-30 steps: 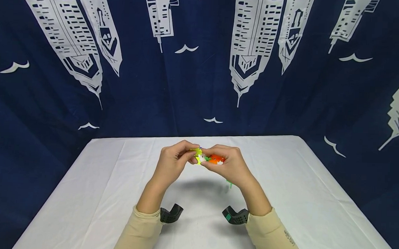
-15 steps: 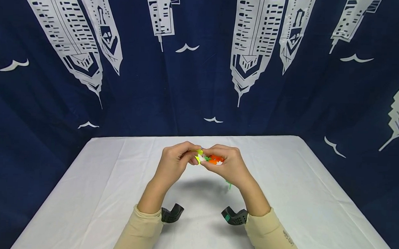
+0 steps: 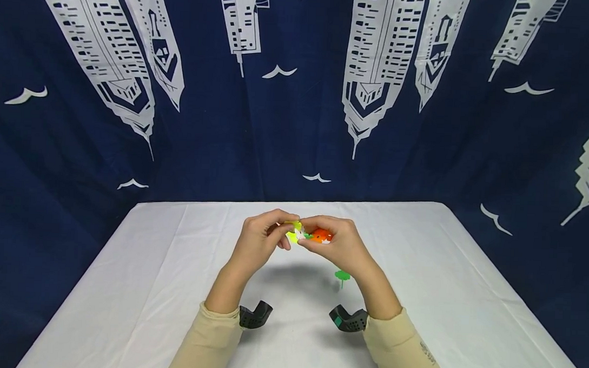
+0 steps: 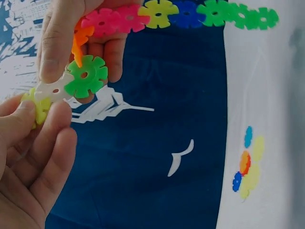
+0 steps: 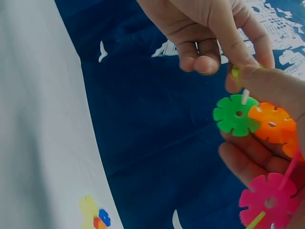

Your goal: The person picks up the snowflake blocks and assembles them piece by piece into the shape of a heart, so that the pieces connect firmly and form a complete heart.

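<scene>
My left hand (image 3: 257,239) pinches a yellow notched plastic disc (image 4: 39,107) between thumb and fingers. Joined or pressed to it is a white disc (image 4: 55,89), pinched by my right hand (image 3: 340,241). From the white disc runs a chain of interlocking flower-shaped discs: a green disc (image 5: 237,115), orange discs (image 5: 272,122), pink discs (image 5: 269,200), then yellow, blue and several green ones. My right hand also cradles the orange part. The chain's green end disc (image 3: 342,275) hangs below the right wrist in the head view. How deep yellow and white interlock cannot be told.
Loose yellow discs (image 4: 257,148), blue discs (image 4: 237,182) and an orange disc (image 4: 245,163) lie on the white-covered table (image 3: 125,286); the hands hide them in the head view. A dark blue printed curtain (image 3: 252,128) hangs behind. Black wrist cameras (image 3: 255,315) sit under both forearms.
Both hands stay held together in almost the same place. The hanging green end disc has come further into view below the right wrist. My left fingers have shifted slightly on the yellow disc.
</scene>
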`<state>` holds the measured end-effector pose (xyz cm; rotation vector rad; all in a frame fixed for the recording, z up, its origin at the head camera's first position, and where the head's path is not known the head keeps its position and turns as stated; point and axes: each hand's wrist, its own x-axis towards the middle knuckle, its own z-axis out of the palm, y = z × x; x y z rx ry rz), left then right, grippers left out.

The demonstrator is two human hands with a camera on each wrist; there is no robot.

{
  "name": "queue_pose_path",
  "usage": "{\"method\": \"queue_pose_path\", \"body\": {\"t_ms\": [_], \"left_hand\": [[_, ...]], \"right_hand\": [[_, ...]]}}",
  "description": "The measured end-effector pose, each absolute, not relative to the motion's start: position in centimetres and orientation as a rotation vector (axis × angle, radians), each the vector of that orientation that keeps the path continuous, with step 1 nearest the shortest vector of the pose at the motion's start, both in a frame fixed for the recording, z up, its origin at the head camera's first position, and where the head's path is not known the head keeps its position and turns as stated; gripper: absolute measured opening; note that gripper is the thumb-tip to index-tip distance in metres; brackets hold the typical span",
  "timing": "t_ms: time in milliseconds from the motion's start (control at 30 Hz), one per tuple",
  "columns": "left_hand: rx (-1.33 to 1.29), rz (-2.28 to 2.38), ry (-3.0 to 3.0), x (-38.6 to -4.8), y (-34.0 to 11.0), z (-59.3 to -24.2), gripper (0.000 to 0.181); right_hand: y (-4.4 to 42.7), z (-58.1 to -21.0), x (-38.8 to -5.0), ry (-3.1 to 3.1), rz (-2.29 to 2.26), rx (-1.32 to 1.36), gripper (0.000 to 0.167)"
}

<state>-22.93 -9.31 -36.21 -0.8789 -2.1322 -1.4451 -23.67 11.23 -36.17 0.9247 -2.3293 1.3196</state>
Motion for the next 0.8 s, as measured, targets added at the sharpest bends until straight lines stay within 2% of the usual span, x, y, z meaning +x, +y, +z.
{"method": "queue_pose_path", "body": {"t_ms": [300, 500, 800], "left_hand": [[-0.816, -1.363, -2.207, -23.4, -9.9, -36.6, 0.023], [-0.745, -1.358, -2.248, -24.0, -10.2, -37.3, 0.019], [-0.508, -1.583, -2.307, -26.3, -9.3, -40.8, 0.018]], "right_hand": [[12.0, -35.8, -23.8, -2.395, 1.225, 0.878, 0.035], [12.3, -35.5, -23.8, -2.371, 1.348, 0.805, 0.039], [12.9, -35.4, -24.0, -2.399, 1.411, 0.741, 0.039]]}}
